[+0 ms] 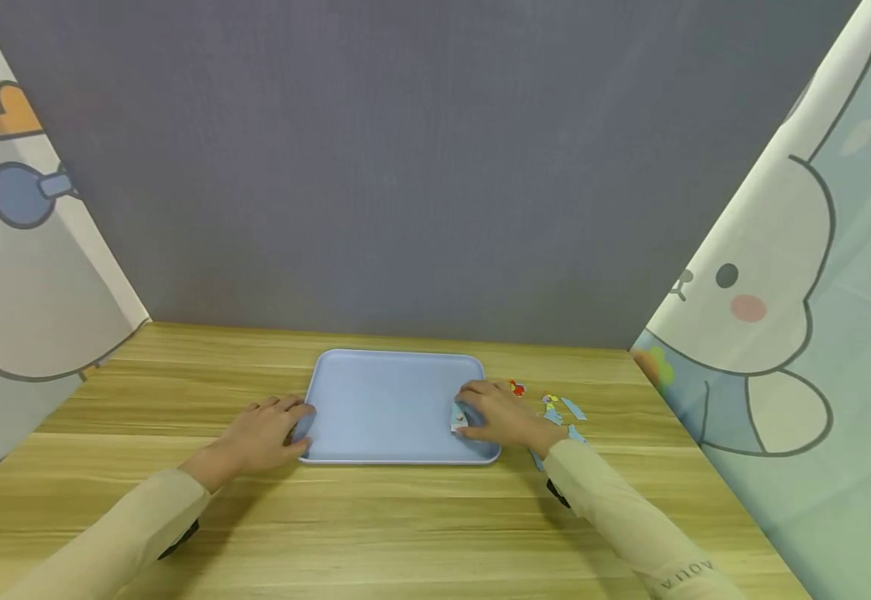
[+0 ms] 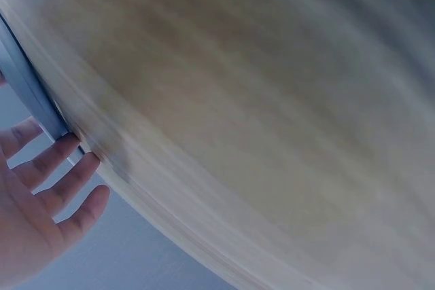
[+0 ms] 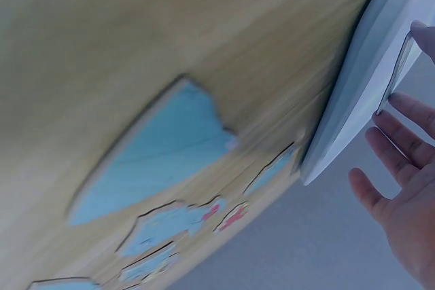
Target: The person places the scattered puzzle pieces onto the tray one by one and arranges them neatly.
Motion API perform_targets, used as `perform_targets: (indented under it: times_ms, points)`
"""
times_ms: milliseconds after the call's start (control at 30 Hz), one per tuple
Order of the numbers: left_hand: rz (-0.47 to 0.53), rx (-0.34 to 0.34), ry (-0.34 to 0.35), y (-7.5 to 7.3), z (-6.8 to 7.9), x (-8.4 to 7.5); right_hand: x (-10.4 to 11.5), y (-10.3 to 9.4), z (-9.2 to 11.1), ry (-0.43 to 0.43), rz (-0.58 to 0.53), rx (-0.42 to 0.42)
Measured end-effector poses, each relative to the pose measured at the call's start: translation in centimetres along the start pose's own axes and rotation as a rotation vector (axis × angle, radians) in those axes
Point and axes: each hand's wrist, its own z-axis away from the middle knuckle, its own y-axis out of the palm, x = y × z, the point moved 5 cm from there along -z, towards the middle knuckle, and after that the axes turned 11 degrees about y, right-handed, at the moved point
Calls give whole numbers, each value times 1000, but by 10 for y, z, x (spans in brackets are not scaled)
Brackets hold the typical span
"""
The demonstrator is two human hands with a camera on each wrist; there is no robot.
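Observation:
A light blue tray [image 1: 390, 408] lies on the wooden table. My left hand [image 1: 266, 433] rests at its left edge, fingers fairly straight and touching the rim, as the left wrist view also shows at the tray [image 2: 30, 83]. Over the tray's right side, my right hand [image 1: 503, 414] pinches a flat puzzle piece [image 1: 458, 418], pale blue and white with a small printed figure. Edge-on in the right wrist view, that piece [image 3: 395, 73] sits between thumb and fingertips. Whether it touches the tray floor, I cannot tell.
Several loose puzzle pieces lie right of the tray, among them a red one [image 1: 518, 388], a blue strip [image 1: 573, 408] and a large blue piece [image 3: 153, 151]. A grey panel [image 1: 390, 167] stands behind the table, with printed curtains [image 1: 773, 333] on both sides.

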Motion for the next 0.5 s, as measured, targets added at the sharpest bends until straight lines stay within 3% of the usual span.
perform_targets:
  times_ms: [200, 500]
  points:
    - [-5, -12, 3, -2, 0, -1, 10, 0, -11, -46, 37, -34]
    - [-1, -13, 3, -2, 0, -1, 24, 6, -27, -55, 35, -3]
